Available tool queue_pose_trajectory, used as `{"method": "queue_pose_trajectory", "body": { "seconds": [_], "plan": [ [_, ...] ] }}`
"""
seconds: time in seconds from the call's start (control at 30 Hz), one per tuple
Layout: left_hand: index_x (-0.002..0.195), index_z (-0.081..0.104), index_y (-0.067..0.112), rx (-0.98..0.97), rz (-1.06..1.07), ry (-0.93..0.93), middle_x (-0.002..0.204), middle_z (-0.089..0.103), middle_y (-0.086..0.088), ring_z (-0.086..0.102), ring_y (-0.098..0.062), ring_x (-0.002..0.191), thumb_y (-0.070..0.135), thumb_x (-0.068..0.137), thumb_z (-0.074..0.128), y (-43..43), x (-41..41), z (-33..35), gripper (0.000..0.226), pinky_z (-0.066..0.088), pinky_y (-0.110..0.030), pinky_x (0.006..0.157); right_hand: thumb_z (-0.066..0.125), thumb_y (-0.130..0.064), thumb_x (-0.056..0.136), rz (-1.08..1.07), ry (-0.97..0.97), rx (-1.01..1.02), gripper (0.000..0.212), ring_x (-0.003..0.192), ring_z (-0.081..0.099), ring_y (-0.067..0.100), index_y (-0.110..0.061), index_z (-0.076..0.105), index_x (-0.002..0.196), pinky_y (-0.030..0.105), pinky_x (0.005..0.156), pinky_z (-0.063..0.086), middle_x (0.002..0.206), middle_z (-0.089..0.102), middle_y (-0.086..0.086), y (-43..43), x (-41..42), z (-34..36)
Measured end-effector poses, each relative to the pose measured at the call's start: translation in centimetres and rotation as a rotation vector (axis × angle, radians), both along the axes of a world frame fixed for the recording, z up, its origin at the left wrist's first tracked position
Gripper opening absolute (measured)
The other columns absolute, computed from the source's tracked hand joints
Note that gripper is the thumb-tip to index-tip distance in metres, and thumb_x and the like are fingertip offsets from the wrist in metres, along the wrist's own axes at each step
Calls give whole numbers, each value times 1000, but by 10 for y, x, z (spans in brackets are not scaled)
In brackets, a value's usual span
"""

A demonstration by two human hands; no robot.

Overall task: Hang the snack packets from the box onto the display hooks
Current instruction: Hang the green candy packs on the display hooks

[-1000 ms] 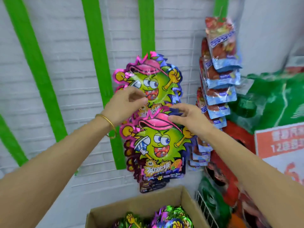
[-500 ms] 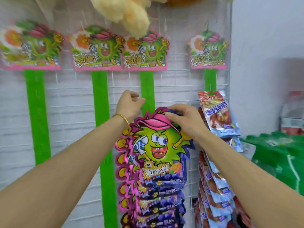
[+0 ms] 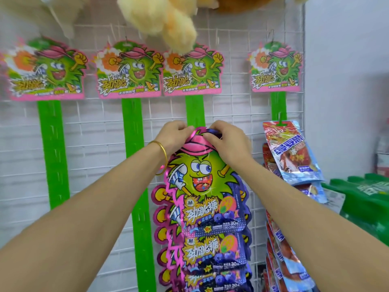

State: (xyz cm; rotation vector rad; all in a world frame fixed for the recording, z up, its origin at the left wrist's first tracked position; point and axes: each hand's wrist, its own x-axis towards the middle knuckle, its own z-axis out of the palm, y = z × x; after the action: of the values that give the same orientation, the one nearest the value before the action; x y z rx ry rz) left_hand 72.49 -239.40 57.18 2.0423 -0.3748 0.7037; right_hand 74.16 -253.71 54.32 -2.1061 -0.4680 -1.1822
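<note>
A snack packet (image 3: 202, 186) with a green spiky cartoon face and pink cap hangs against the third green hanging strip (image 3: 194, 111) on the white wire grid. My left hand (image 3: 174, 137) and my right hand (image 3: 228, 142) both pinch the packet's top edge, side by side, pressed to the strip. Several matching packets (image 3: 212, 251) hang overlapped below it on the same strip. The box is out of view.
Two bare green strips (image 3: 52, 152) (image 3: 135, 165) hang to the left under pink cartoon header cards (image 3: 128, 70). Red-and-blue packets (image 3: 290, 152) fill the right strip. Plush toys (image 3: 168, 20) hang overhead. Green wrapped packs (image 3: 362, 197) sit at the right by a white wall.
The view has tilted upward, so the box dropped out of sight. Both hands rose with the packet and came together at its top against the strip.
</note>
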Motion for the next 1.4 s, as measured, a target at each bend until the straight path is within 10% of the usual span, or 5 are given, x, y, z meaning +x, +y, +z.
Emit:
{"method": "queue_pose_trajectory", "body": {
  "seconds": [0.3,0.7,0.87,1.03,1.4],
  "plan": [
    [69,57,10,-111,4,-19,58,46,-3,43,-4,42,19,92,51,0,-1,-4,25,32,-12,40,53,-43,89,-86,-1,-112,22,97,59,27,-24,59,99,33,70,39,97,68,0,1,-3,-18],
    [120,51,17,138,224,-537,112,54,4,44,-11,106,13,77,57,19,-53,-118,44,31,-19,93,62,-30,81,-86,-221,23,30,94,55,26,-14,57,106,39,79,44,100,58,4,-10,-45,-80],
    [121,45,31,218,44,-242,113,41,24,42,0,105,28,80,48,30,-108,-278,41,30,-10,96,59,-18,88,176,263,-11,11,74,51,6,-20,60,98,20,68,41,87,54,-8,-20,-109,-252],
    [121,46,31,266,-33,287,120,45,15,40,-4,116,32,84,46,62,-159,-434,37,36,-32,104,59,-21,90,193,1091,-197,23,97,60,15,-15,60,112,23,81,43,100,63,-1,-36,-137,-420],
    [119,53,18,134,60,551,111,49,9,50,-8,107,9,85,58,72,-157,-477,35,36,-18,91,64,-36,83,112,1209,-968,49,122,45,29,-23,48,128,38,96,42,127,51,7,-26,-126,-523]
  ]
}}
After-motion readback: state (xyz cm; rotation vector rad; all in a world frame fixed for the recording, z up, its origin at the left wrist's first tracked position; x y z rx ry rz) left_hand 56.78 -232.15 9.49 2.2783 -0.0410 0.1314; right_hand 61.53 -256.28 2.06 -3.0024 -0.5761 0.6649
